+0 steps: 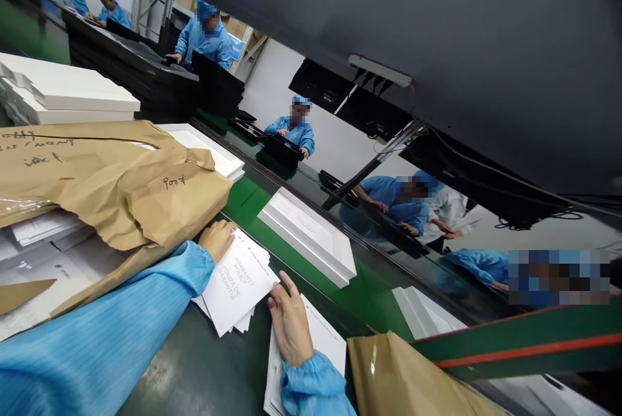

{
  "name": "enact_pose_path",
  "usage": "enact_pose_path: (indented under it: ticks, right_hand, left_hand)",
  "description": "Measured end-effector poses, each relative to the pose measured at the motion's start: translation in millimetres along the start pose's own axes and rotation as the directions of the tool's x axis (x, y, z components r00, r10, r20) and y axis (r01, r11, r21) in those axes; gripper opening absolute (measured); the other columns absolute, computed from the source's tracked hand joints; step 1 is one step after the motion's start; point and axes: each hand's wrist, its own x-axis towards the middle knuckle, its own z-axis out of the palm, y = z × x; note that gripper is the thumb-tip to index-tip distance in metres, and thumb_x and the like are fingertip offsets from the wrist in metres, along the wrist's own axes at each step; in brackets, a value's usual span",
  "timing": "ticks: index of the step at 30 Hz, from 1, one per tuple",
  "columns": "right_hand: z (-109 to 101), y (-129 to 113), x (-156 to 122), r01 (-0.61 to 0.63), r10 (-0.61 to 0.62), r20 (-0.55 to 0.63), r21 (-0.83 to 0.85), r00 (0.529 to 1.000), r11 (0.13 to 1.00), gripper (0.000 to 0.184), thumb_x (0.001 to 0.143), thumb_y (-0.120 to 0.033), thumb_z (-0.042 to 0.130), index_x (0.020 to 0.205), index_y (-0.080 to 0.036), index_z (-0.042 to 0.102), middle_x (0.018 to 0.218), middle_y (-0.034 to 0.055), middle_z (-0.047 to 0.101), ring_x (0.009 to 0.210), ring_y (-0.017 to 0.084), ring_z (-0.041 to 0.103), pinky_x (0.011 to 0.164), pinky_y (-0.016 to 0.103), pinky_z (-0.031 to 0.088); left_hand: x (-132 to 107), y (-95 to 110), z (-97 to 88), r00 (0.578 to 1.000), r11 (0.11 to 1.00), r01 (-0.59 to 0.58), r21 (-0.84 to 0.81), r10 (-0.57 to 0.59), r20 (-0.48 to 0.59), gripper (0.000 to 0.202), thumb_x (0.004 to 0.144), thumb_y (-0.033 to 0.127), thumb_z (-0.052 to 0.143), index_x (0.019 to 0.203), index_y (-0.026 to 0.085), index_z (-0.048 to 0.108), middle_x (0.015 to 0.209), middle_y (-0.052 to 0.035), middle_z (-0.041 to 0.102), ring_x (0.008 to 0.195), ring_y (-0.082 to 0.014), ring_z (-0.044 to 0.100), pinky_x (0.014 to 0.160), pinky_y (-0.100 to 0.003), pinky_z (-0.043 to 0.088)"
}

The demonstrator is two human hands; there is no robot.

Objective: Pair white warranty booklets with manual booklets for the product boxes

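A loose pile of white warranty leaflets (236, 280), the top one printed "WARRANTY POLICY", lies on the dark green bench. My left hand (218, 241) is closed at the pile's upper left edge, with its fingertips partly hidden. Over at the right corner of the pile is my right hand (291, 322), fingers apart and fingertips at the leaflet's edge. Beneath that hand and wrist sits a second stack of white printed sheets (324, 333). A torn brown paper package (140, 196) with more leaflets inside lies beside my left forearm.
White open box trays (311, 234) rest on the green conveyor (247, 199). White boxes (82, 95) are stacked at left. Another brown package (413, 370) stands at lower right near a green barrier (534, 338). Several co-workers in blue work across the line. A large dark panel (461, 34) hangs overhead.
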Motion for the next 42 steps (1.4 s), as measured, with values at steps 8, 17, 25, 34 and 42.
enact_pose_path:
  ticks: [8,17,25,34,42]
  right_hand:
    - [0.5,-9.8,-4.5,0.208,-0.207,-0.027,0.054,0.978,0.977,0.016,0.061,-0.028,0.056,0.074,-0.020,0.052,0.063,-0.0044,0.052,0.047,0.006,0.040,0.038,0.017,0.029]
    - [-79.4,-41.7,-8.5,0.292,-0.400,-0.126,-0.498,0.908,0.817,0.036,0.069,-0.032,0.046,0.103,-0.021,0.041,0.089,0.0054,0.055,0.081,0.016,0.050,0.065,0.029,0.040]
    - [-116.3,1.6,6.7,0.182,-0.417,-0.066,-0.831,0.906,0.526,0.019,0.062,-0.033,0.051,0.067,-0.016,0.058,0.079,0.0091,0.057,0.084,0.024,0.046,0.077,0.036,0.030]
    - [-106.5,-34.8,-8.4,0.265,-0.536,-0.096,-0.789,0.839,0.555,0.024,0.074,-0.039,0.035,0.073,-0.019,0.047,0.069,0.0022,0.052,0.066,0.018,0.048,0.059,0.028,0.037]
    - [-92.8,-27.7,-5.9,0.273,-0.554,-0.142,-0.754,0.820,0.597,0.019,0.072,-0.037,0.042,0.070,-0.019,0.049,0.068,0.0002,0.052,0.065,0.016,0.048,0.059,0.026,0.035]
  left_hand:
    - [-4.5,22.1,-18.9,0.982,0.911,-0.183,-0.370,0.189,-0.018,0.029,0.077,0.032,0.031,0.096,0.020,0.049,0.096,-0.0016,0.053,0.089,-0.0148,0.047,0.078,-0.025,0.035]
    - [-12.7,40.6,0.0,0.925,0.521,0.087,-0.849,0.274,0.263,0.050,0.065,0.044,0.047,0.101,0.010,0.048,0.092,-0.0069,0.060,0.082,-0.0199,0.054,0.069,-0.029,0.042]
    - [-10.6,31.5,11.6,0.966,0.488,0.123,-0.864,0.139,0.216,0.056,0.064,0.046,0.047,0.105,0.009,0.045,0.097,-0.0091,0.057,0.083,-0.0211,0.054,0.072,-0.032,0.041]
    - [-25.5,47.0,10.1,0.947,0.592,0.138,-0.794,0.157,0.282,0.050,0.074,0.043,0.033,0.115,0.015,0.030,0.063,-0.0033,0.062,0.045,-0.0137,0.056,0.037,-0.020,0.037]
    - [-46.9,69.1,6.6,0.664,0.458,0.280,-0.843,0.542,0.515,0.046,0.072,0.035,0.045,0.111,0.016,0.027,0.073,-0.0041,0.059,0.036,-0.0076,0.053,0.028,-0.012,0.027]
